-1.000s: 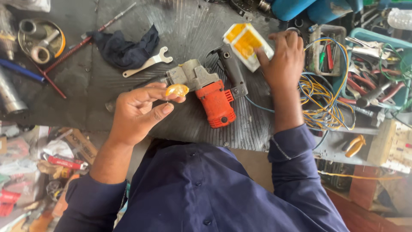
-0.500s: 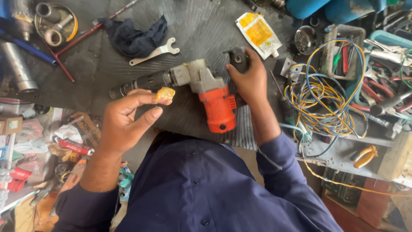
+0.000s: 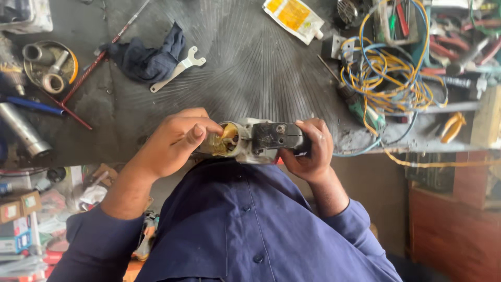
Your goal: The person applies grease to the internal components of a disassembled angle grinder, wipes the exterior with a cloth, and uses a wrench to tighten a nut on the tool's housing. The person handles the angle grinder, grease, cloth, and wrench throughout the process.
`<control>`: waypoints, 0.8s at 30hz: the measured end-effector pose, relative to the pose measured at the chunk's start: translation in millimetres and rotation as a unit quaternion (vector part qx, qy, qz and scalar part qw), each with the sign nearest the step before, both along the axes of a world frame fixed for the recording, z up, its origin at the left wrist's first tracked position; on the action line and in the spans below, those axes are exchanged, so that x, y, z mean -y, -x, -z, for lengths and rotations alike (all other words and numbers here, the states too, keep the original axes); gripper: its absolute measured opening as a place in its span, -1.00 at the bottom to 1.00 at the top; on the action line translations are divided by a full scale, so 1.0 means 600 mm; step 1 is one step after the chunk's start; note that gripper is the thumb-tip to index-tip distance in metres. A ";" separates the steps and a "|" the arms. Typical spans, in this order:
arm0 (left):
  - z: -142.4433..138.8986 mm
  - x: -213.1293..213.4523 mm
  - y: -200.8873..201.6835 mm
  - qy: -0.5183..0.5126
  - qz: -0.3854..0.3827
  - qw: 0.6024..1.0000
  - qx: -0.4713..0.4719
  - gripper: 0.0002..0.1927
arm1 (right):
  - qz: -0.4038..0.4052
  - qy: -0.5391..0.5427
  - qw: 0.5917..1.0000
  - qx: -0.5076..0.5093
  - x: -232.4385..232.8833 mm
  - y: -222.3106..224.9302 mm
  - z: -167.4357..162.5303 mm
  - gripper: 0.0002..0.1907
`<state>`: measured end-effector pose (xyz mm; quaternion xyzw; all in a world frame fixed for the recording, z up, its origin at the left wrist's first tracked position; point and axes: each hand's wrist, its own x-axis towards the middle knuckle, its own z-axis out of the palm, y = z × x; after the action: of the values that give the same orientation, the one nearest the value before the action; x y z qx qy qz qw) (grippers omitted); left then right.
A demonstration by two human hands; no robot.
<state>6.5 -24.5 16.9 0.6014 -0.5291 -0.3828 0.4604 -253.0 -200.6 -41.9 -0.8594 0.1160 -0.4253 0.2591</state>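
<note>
Power tool (image 3: 263,140): grey-white housing, black rear block, held level near bench edge. Open front end faces left, packed with yellowish grease (image 3: 225,142).

The left hand (image 3: 172,138) presses yellow grease (image 3: 227,137) into the open end of a power tool (image 3: 258,140), which the right hand (image 3: 312,149) grips. On the workbench (image 3: 250,68), a rag (image 3: 148,57) and wrench (image 3: 177,69) lie at eleven o'clock, a pouch (image 3: 293,15) at twelve, tangled wires (image 3: 389,73) at two.

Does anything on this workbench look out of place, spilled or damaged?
The power tool held in both hands is open at one end, with yellowish grease showing inside. Tangled wires sprawl across the bench's right side.
</note>
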 end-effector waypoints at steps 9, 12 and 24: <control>-0.049 -0.001 0.000 0.081 0.069 0.905 0.411 -0.32 | 0.027 -0.082 0.996 -0.019 -0.028 0.017 0.001 -0.44; -0.065 -0.008 0.022 0.123 0.032 0.880 0.458 -0.33 | 0.030 -0.093 0.995 -0.013 -0.032 0.014 -0.003 -0.48; -0.036 -0.050 0.010 0.227 0.052 0.871 0.433 -0.55 | 0.075 -0.129 0.989 -0.006 -0.045 0.022 0.010 -0.57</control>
<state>0.7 5.2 38.6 0.5574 -0.7783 0.0231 0.2883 -266.1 -173.5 -47.7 -0.8102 0.2355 -0.4194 0.3350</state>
